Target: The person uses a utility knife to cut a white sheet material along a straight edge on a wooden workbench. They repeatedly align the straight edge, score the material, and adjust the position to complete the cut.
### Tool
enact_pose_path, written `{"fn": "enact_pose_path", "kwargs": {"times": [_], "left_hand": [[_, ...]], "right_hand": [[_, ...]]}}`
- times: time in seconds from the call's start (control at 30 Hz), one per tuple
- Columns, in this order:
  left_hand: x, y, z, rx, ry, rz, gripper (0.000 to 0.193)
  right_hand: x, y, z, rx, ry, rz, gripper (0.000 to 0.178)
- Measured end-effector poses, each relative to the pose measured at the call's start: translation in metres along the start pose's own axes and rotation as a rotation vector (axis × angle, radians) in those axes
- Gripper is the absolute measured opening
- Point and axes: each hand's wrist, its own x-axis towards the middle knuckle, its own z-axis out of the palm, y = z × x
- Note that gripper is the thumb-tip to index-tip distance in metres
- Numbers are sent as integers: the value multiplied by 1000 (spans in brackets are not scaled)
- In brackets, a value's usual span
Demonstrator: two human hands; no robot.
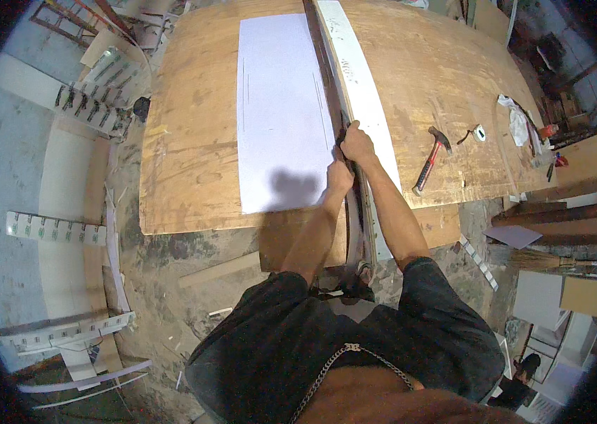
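Note:
Both my hands are together at a long narrow board (pixel 334 56) that runs from the table's far edge toward my body. My right hand (pixel 358 144) is closed around a small dark thing (pixel 343 133) at the board's edge; its kind is hidden by my fingers. Just nearer to me, my left hand (pixel 340 175) is also closed, against the same dark edge, and what it grips cannot be made out. Left of the board a white sheet (pixel 281 92) with thin dark lines lies flat. A white strip (pixel 358 78) lies along the board's right side.
The large wooden table (pixel 192 106) carries a claw hammer (pixel 432 161) with a red and black handle, a tape measure (pixel 479 133) and a crumpled white cloth or bag (pixel 516 121) at the right. Offcuts and white panels (pixel 537 295) lie around on the floor.

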Motion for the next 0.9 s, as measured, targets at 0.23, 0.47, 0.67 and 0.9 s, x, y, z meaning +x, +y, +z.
{"fn": "enact_pose_path", "kwargs": {"times": [0.23,0.47,0.67,0.9], "left_hand": [[-96,37,-3,-169,118,59,62],[-78,32,-6,-149,55,-23,59],[-57,28,-5,-132,85,-7,58],[-34,26,3,-109,28,-17,61]], "right_hand": [[6,28,4,31,61,23,43],[-4,23,5,19,34,22,49],[-12,17,1,27,-2,27,51],[-16,25,6,40,38,34,39]]}}
